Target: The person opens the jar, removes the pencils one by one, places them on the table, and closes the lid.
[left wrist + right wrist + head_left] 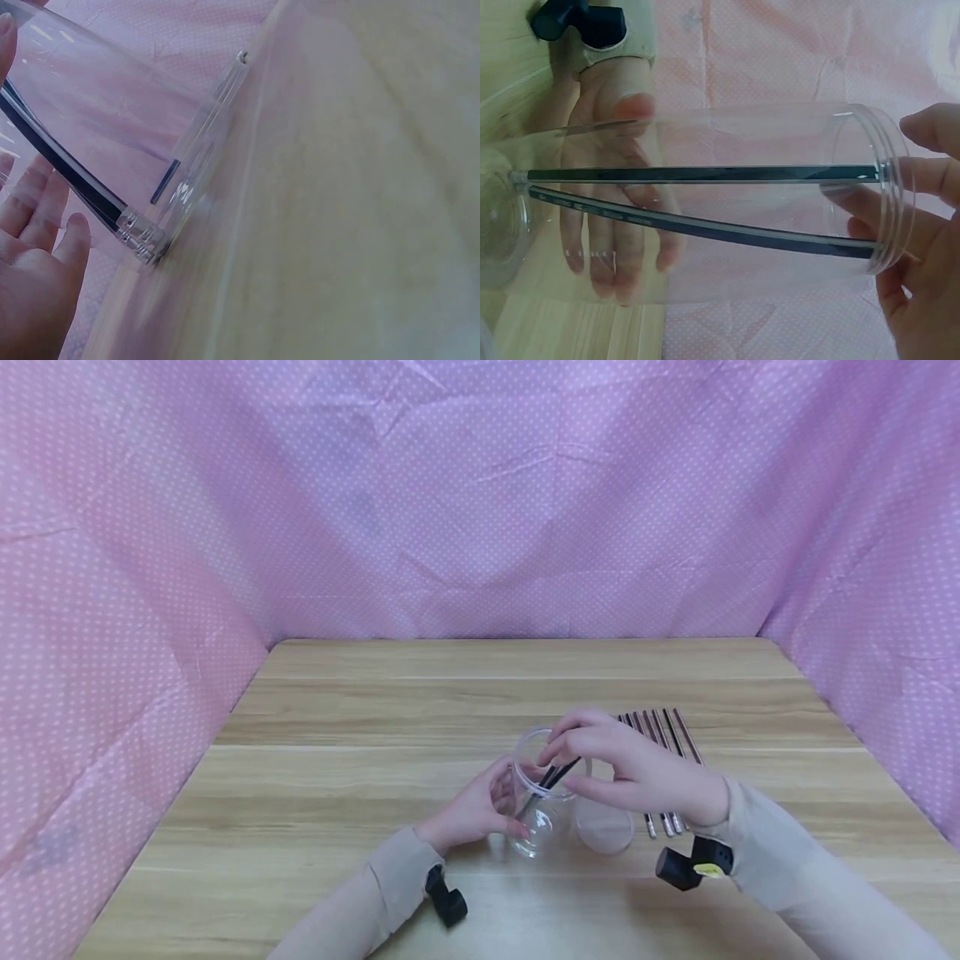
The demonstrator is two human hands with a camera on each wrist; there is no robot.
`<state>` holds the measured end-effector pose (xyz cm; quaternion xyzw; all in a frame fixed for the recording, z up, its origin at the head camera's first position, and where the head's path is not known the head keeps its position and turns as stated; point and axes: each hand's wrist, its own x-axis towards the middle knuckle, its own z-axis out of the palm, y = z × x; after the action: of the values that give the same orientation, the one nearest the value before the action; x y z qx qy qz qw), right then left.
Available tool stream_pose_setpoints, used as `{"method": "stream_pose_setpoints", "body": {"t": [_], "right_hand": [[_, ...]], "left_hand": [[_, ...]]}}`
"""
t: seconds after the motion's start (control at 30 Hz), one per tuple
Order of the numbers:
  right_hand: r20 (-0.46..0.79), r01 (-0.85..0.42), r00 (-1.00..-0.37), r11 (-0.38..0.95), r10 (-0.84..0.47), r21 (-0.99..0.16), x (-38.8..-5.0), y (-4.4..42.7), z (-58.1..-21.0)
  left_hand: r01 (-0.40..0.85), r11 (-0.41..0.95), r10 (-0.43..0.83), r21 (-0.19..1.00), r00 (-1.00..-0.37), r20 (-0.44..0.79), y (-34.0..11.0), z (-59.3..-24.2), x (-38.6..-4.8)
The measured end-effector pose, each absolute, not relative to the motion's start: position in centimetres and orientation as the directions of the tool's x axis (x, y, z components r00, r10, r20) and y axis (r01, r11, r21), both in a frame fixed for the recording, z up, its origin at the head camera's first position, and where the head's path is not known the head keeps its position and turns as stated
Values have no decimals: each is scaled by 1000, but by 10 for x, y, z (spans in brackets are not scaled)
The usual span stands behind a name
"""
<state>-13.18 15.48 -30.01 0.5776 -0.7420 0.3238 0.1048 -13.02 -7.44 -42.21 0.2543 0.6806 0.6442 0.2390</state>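
Note:
A clear plastic jar [542, 827] stands on the table with its mouth up. At least two dark pencils [705, 174] lean inside it, their clear-looking ends [142, 236] down at the bottom. My left hand [480, 806] holds the jar from the left, thumb at the near side and fingers behind. Over the jar's mouth is my right hand [618, 764], its fingers spread about the rim [892, 195]. The pencils' upper ends lie near those fingers, and I see no clear pinch on them.
Several more pencils [663, 735] lie side by side on the wooden table [360, 710], right of the jar and partly behind my right hand. A round translucent lid [604, 828] lies close to the jar's right side. Pink dotted cloth [480, 527] surrounds the table.

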Motion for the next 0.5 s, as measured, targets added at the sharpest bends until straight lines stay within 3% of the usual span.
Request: {"method": "stream_pose_setpoints", "body": {"t": [0.13,0.5], "right_hand": [[510,-905,-351,145,-785,-400,-133,155,-299],[520,-900,-372,163,-769,-404,-133,149,-298]], "left_hand": [[37,35,652,999,-758,5,-73,-422,-131],[32,49,649,998,-761,-8,-74,-425,-129]]}}
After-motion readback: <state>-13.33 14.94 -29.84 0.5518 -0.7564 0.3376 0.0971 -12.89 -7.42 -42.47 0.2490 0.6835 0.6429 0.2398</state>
